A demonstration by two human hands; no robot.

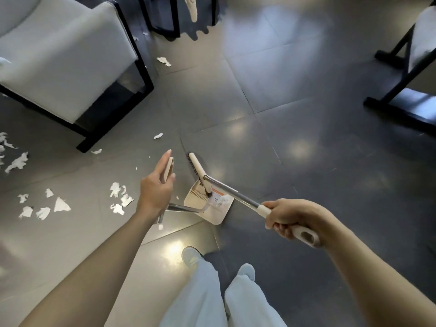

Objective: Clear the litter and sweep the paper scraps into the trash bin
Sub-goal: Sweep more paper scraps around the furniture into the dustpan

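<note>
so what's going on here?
A person is sweeping up torn paper. The right hand grips the broom, whose head rests at the dustpan. The left hand holds the dustpan's handle. Paper scraps lie on the tile floor left of the dustpan, near a white chair.

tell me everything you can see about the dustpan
The dustpan is a cream, plastic-looking tray with a comb of teeth across it and a white and orange label. It rests on the grey tiled floor ahead of the person's feet. A metal handle runs from it up to a cream grip in the left hand. The broom, held by the right hand, has its head over the pan.
</note>
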